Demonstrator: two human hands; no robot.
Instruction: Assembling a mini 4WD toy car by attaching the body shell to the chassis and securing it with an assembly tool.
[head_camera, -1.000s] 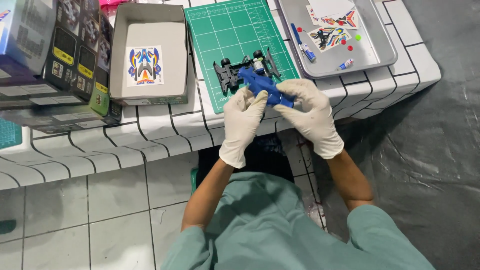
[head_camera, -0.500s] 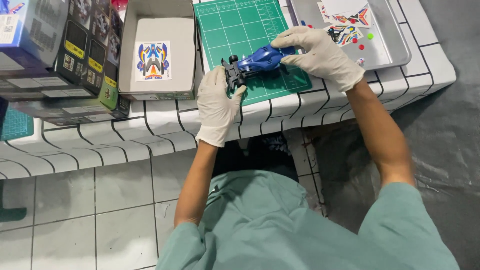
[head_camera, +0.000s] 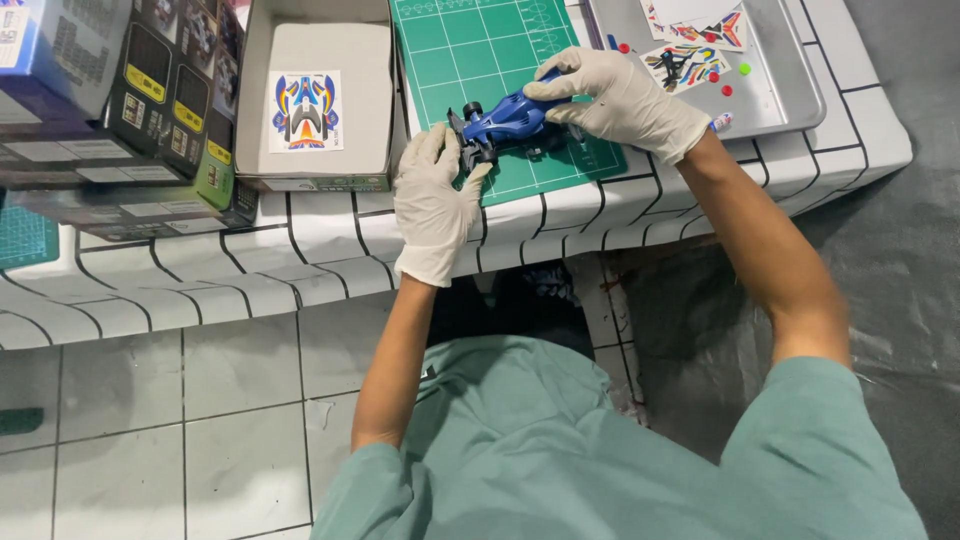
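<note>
White tiled counter (head_camera: 300, 255), one green mat (head_camera: 470, 40), two gloved hands, left hand (head_camera: 432, 200), right hand (head_camera: 620, 100), one blue toy car (head_camera: 505, 122)

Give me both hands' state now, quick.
Left hand: fingers closed on the rear end of the blue toy race car, on the green cutting mat.
Right hand: closed over the car's front, holding it.

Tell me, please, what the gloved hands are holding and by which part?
A blue toy car over the green cutting mat: the right hand grips its body's right end, the left hand its left, wheeled end.
</note>
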